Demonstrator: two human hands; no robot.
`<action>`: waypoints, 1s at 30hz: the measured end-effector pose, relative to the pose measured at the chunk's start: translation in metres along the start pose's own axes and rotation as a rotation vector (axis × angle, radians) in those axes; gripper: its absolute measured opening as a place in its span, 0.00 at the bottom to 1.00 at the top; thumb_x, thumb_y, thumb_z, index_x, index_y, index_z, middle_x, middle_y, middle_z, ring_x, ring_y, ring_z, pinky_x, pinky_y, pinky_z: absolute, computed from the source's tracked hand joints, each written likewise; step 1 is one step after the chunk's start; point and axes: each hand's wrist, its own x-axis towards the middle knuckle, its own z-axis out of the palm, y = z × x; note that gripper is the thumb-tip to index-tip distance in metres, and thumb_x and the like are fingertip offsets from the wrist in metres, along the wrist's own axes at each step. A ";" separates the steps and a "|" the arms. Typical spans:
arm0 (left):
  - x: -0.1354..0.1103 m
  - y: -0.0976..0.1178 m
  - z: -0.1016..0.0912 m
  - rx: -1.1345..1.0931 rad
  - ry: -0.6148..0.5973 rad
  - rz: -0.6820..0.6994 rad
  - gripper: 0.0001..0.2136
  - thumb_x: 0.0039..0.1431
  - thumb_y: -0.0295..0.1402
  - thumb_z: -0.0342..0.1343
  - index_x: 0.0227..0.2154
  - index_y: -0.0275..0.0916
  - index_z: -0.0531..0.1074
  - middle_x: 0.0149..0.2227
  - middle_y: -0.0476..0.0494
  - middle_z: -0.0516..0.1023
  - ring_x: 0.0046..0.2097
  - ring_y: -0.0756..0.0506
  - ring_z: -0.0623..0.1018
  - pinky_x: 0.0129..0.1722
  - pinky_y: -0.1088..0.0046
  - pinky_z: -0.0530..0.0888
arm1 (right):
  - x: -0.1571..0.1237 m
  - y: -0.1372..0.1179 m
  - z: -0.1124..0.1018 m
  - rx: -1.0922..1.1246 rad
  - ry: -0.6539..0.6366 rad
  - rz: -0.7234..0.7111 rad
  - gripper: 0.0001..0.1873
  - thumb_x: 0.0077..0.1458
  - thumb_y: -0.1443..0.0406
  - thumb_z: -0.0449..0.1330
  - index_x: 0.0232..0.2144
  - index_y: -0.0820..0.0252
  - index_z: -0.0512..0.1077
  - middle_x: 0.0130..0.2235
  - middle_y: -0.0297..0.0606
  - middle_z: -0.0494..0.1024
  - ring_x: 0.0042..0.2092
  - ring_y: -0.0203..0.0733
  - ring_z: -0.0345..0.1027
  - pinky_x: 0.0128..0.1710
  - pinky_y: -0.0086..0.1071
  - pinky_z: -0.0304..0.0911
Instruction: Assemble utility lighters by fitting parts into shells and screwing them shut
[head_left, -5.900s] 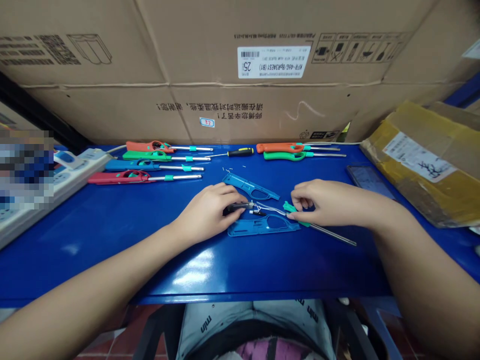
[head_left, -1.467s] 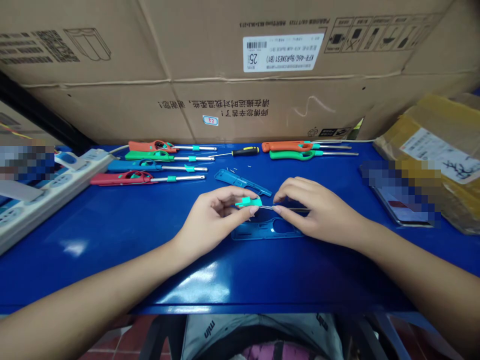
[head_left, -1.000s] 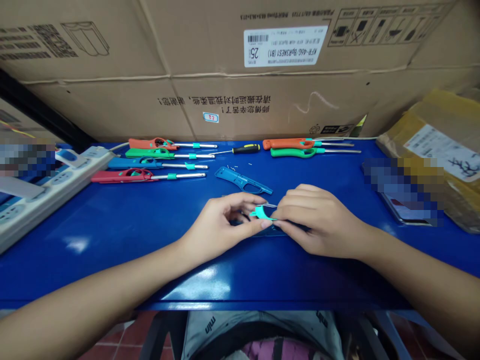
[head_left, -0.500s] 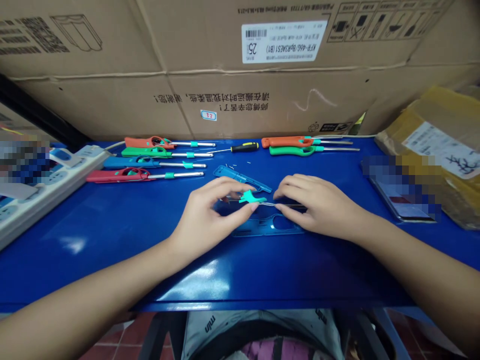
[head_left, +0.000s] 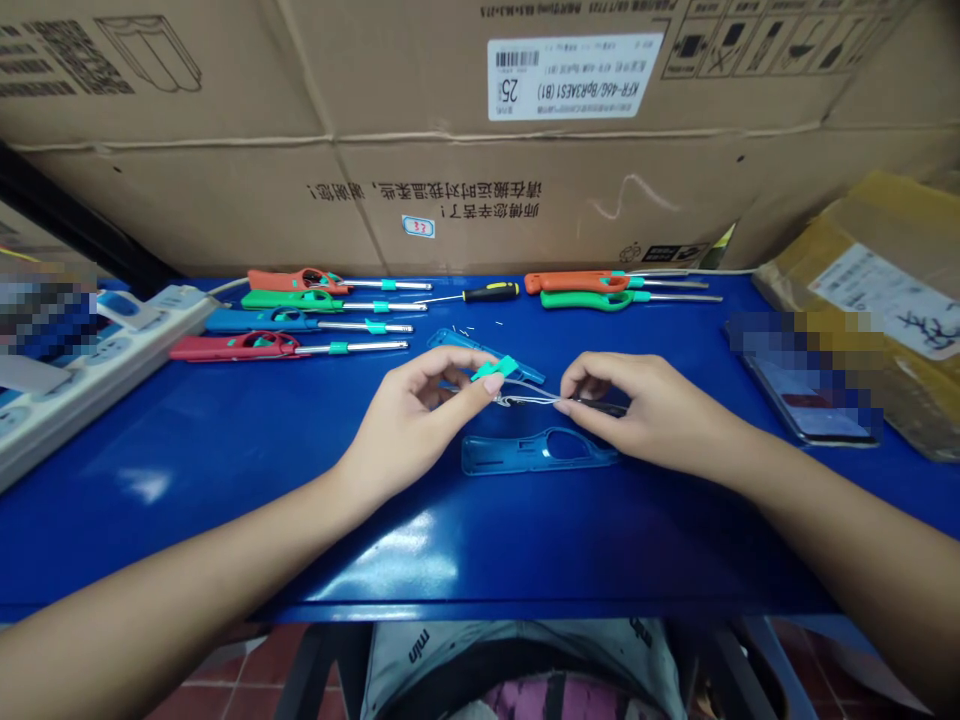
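My left hand (head_left: pixel 409 415) pinches a teal plastic lighter trigger (head_left: pixel 496 368) between thumb and fingertips. Thin pale wires (head_left: pixel 529 400) run from beneath it to my right hand (head_left: pixel 652 405), whose thumb and forefinger are closed on them beside a dark slim rod (head_left: pixel 609 408). Whether the rod is joined to the wires is hidden by the fingers. Just below both hands, a translucent blue casing half (head_left: pixel 499 456) lies on the blue table (head_left: pixel 285 545). Another blue casing half (head_left: pixel 461 345) rests behind my left fingers, partly covered by them.
Red (head_left: pixel 232 348), blue, green and orange lighters lie at the back left; an orange (head_left: pixel 574 284) and a green lighter (head_left: pixel 585 300) sit back right. Between them is a screwdriver (head_left: pixel 491 292). A power strip (head_left: pixel 97 365) stands left, a phone (head_left: pixel 802 390) and package (head_left: pixel 877 290) right. Cardboard (head_left: pixel 420 100) walls the back.
My left hand has raised and tilted the teal trigger slightly. My right fingers have shifted a little right, and more of the wires and the near casing half shows.
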 end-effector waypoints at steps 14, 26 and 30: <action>-0.003 0.002 0.004 -0.177 -0.290 -0.167 0.13 0.57 0.37 0.67 0.43 0.38 0.79 0.42 0.43 0.83 0.41 0.46 0.82 0.40 0.71 0.82 | 0.000 -0.004 -0.003 0.410 -0.002 0.150 0.09 0.55 0.61 0.65 0.35 0.57 0.68 0.31 0.32 0.72 0.31 0.35 0.67 0.29 0.29 0.64; -0.005 0.003 0.002 -0.108 -0.271 0.156 0.08 0.53 0.27 0.68 0.38 0.38 0.81 0.52 0.39 0.79 0.53 0.43 0.80 0.51 0.69 0.80 | 0.002 -0.015 -0.012 0.398 -0.162 0.226 0.14 0.64 0.57 0.56 0.31 0.59 0.72 0.27 0.33 0.76 0.29 0.34 0.68 0.28 0.29 0.64; -0.009 0.001 0.003 0.104 -0.305 0.375 0.11 0.51 0.25 0.68 0.39 0.36 0.81 0.51 0.37 0.80 0.51 0.45 0.81 0.54 0.71 0.78 | 0.002 -0.014 -0.010 0.440 -0.220 0.251 0.13 0.61 0.56 0.58 0.32 0.59 0.74 0.28 0.33 0.77 0.30 0.35 0.70 0.29 0.29 0.65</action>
